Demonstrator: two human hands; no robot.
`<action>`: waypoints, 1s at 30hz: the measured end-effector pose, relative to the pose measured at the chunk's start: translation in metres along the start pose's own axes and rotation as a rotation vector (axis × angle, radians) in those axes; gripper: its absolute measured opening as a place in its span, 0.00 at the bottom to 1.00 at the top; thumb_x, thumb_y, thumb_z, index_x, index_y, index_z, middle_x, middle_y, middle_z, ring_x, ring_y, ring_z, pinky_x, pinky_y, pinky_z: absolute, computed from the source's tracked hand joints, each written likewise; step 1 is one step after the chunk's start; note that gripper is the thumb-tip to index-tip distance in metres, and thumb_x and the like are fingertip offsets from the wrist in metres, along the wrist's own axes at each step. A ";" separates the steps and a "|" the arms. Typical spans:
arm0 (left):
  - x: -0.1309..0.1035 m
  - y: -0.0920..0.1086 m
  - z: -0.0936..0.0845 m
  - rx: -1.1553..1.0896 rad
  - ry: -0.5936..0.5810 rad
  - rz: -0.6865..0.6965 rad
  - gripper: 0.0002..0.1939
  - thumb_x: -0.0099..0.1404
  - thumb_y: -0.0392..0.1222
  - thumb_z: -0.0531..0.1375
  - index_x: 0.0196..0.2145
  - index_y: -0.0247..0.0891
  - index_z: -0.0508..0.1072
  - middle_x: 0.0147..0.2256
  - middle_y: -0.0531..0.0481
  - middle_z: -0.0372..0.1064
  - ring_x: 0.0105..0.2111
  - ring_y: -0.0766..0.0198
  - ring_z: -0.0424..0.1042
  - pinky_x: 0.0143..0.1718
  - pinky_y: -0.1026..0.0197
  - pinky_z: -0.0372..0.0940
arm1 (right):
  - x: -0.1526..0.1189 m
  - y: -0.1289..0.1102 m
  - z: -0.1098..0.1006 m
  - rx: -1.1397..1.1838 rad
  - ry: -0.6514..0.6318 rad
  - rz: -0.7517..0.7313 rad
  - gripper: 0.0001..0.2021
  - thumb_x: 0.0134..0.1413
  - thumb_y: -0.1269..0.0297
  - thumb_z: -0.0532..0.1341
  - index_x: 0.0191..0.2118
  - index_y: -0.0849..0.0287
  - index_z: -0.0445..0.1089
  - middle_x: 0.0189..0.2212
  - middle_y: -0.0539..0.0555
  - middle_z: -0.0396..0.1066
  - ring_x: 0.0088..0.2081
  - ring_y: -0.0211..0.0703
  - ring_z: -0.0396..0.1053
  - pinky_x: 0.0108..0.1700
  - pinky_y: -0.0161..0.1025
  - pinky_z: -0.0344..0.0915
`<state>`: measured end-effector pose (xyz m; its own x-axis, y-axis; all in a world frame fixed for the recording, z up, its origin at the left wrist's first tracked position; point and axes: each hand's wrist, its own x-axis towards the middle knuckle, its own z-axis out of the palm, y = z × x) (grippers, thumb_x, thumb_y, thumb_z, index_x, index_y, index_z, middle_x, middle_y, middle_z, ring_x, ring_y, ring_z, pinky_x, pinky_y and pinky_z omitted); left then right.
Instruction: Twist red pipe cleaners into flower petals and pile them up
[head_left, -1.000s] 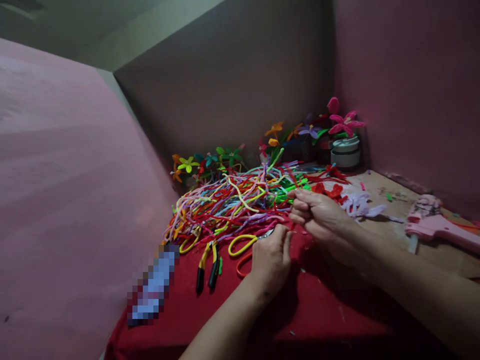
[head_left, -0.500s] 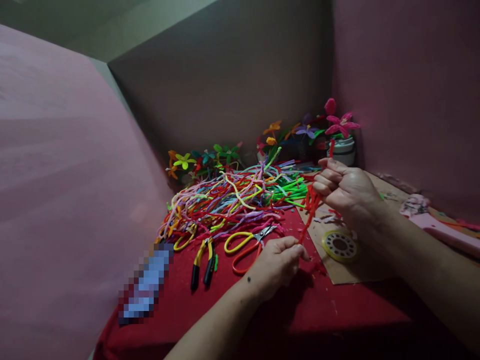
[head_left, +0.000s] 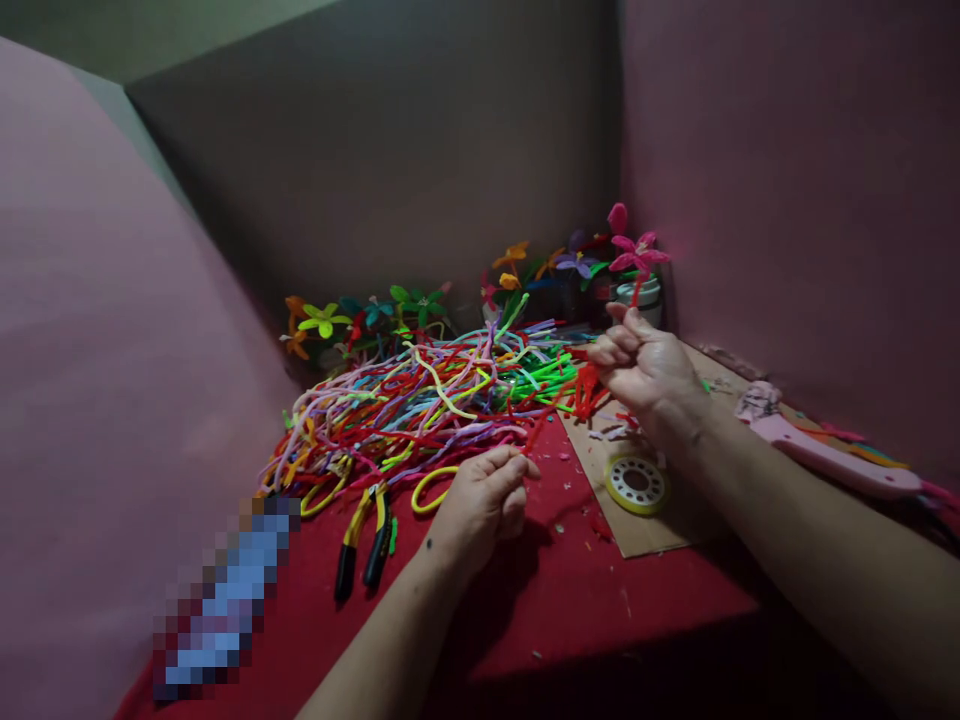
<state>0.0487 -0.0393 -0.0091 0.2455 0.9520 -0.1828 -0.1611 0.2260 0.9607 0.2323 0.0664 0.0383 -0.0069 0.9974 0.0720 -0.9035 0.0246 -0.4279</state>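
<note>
A red pipe cleaner (head_left: 535, 436) runs slantwise between my hands. My left hand (head_left: 489, 500), low and near the middle, pinches its lower end. My right hand (head_left: 645, 372) is closed on it higher up, and a red tip stands up above the fingers. A red bundle of pipe cleaner pieces (head_left: 586, 390) shows beside the right fingers; whether the hand touches it I cannot tell. Scissors with a yellow handle loop (head_left: 429, 490) lie partly hidden behind my left hand. Pliers with black and yellow handles (head_left: 365, 540) rest to its left.
A big tangle of coloured pipe cleaners (head_left: 405, 400) covers the table's back. On cardboard (head_left: 645, 540) lies a yellow-rimmed white spool (head_left: 637, 485). Farther right is a pink glue gun (head_left: 832, 455). Pipe-cleaner flowers (head_left: 324, 320) line the wall. Red cloth (head_left: 570, 610) covers the table.
The view has turned to the right, so everything sits farther left in the picture. Both hands keep hold of the red pipe cleaner, its stretch between them now straighter.
</note>
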 end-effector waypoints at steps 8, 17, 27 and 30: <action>0.005 -0.003 0.006 0.085 0.119 0.078 0.14 0.57 0.51 0.57 0.28 0.36 0.63 0.11 0.64 0.44 0.11 0.78 0.41 0.13 0.71 0.40 | -0.047 0.064 0.001 -0.171 -0.290 0.349 0.09 0.53 0.61 0.57 0.33 0.63 0.65 0.21 0.50 0.66 0.23 0.35 0.63 0.29 0.35 0.62; 0.002 -0.007 0.014 0.063 -0.084 -0.016 0.11 0.57 0.47 0.56 0.31 0.36 0.64 0.12 0.62 0.50 0.10 0.76 0.45 0.13 0.70 0.45 | -0.049 0.057 0.002 -0.293 -0.243 0.260 0.18 0.55 0.50 0.52 0.25 0.61 0.61 0.09 0.40 0.42 0.12 0.28 0.34 0.14 0.29 0.39; -0.005 -0.004 0.014 0.111 -0.169 -0.157 0.13 0.56 0.47 0.57 0.26 0.32 0.68 0.09 0.62 0.48 0.08 0.77 0.44 0.10 0.71 0.44 | -0.041 0.059 0.000 -0.197 -0.165 0.344 0.17 0.58 0.55 0.49 0.25 0.62 0.60 0.08 0.40 0.40 0.12 0.29 0.33 0.13 0.29 0.38; -0.004 0.001 0.005 0.068 -0.108 -0.105 0.13 0.57 0.47 0.56 0.32 0.33 0.69 0.10 0.61 0.52 0.07 0.77 0.45 0.10 0.71 0.45 | -0.036 0.057 0.001 -0.174 -0.210 0.314 0.16 0.58 0.55 0.50 0.26 0.62 0.61 0.09 0.40 0.40 0.12 0.29 0.34 0.14 0.29 0.38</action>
<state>0.0523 -0.0436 -0.0062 0.3592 0.8956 -0.2626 -0.0654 0.3048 0.9502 0.1810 0.0319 0.0122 -0.3744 0.9231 0.0880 -0.7576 -0.2498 -0.6031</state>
